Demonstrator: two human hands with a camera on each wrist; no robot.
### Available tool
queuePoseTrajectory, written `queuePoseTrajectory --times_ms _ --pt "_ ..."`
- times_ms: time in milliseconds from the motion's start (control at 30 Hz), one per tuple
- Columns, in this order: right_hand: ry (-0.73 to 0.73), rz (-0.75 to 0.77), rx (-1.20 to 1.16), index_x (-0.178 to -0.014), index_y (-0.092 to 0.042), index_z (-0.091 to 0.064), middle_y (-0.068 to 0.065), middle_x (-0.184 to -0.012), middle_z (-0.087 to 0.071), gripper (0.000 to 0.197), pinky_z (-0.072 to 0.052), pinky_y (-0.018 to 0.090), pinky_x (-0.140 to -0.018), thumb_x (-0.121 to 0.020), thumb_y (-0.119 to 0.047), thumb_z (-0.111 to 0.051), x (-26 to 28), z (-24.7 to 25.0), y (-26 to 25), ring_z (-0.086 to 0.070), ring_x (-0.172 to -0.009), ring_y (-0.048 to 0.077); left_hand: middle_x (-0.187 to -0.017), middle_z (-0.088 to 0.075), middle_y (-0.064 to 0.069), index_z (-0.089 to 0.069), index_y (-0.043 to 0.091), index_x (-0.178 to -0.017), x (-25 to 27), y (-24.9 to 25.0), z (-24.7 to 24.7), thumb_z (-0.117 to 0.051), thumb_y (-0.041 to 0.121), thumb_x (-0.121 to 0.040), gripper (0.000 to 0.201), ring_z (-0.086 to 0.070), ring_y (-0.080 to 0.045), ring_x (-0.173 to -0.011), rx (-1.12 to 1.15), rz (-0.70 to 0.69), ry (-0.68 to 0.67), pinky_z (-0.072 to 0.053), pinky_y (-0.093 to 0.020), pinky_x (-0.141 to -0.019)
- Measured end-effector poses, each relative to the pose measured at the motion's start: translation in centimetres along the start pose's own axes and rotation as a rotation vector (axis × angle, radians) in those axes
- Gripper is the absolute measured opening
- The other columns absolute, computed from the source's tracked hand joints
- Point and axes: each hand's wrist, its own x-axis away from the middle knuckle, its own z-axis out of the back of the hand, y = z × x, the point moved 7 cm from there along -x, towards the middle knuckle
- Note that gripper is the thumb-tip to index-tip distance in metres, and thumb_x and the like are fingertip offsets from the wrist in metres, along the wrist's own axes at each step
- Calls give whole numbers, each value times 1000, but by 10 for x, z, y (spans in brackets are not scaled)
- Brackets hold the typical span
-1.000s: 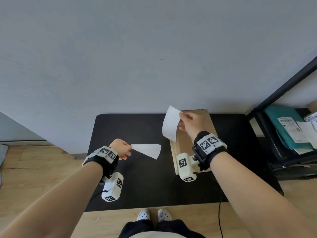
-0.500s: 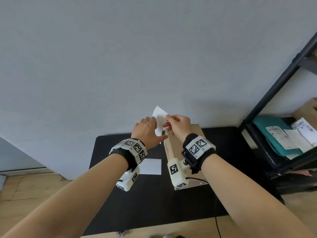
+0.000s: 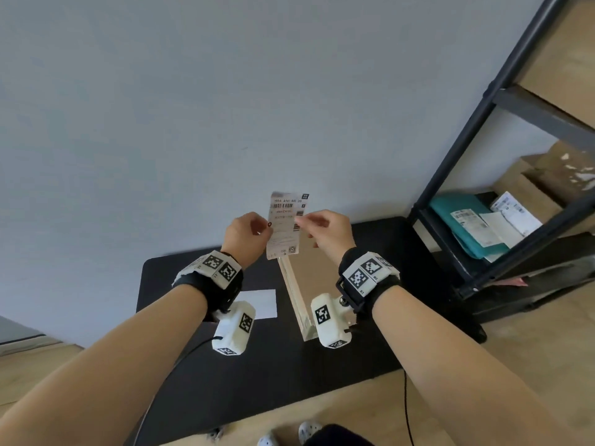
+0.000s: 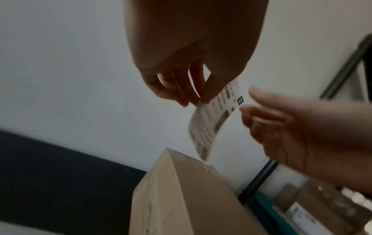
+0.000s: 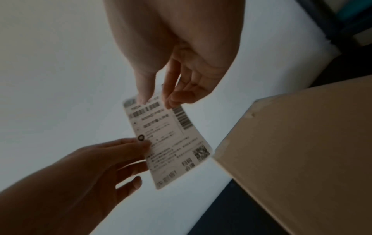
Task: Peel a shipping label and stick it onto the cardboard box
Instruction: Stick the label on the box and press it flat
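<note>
A white printed shipping label hangs upright in the air above the far end of the brown cardboard box, printed side toward me. My left hand pinches its left edge, and my right hand pinches its right edge near the top. In the right wrist view the right hand holds the label by thumb and forefinger, and the left hand pinches the side. In the left wrist view the label curves above the box.
The box lies on a black table against a grey wall. A blank white backing sheet lies flat left of the box. A black metal shelf at the right holds a teal parcel, papers and cartons.
My left hand has put the white backing sheet down on the table and come up to the label. Both hands have lifted the label and turned its printed side toward me.
</note>
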Motion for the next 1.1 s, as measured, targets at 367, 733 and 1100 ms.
queuePoseTrajectory --times_ms 367,733,1100 --pt "-138 -175 33 -106 -1 -66 5 -91 -68 25 -46 19 -57 -89 -19 -62 -6 34 59 -61 -69 10 -80 -64 -6 -59 10 -76 12 -17 -56 -63 1 -86 14 -61 -15 -65 452 267 -124 -54 -26 -70" --pt "-317 -189 175 -93 -3 -69 -3 -73 -64 14 -43 14 -53 -84 -13 -69 -21 51 104 -56 -59 6 -92 -63 -10 -61 10 -92 38 -25 -104 -70 -3 -77 22 -66 -28 -89 345 446 -64 -57 -42 -86" --pt "-311 -189 287 -112 -10 -56 8 -99 -68 40 -55 37 -87 -77 -16 -75 -22 58 132 -67 -92 22 -73 -52 11 -54 14 -96 50 -19 -123 -76 5 -73 32 -54 -4 -69 127 453 82 -46 -17 -60"
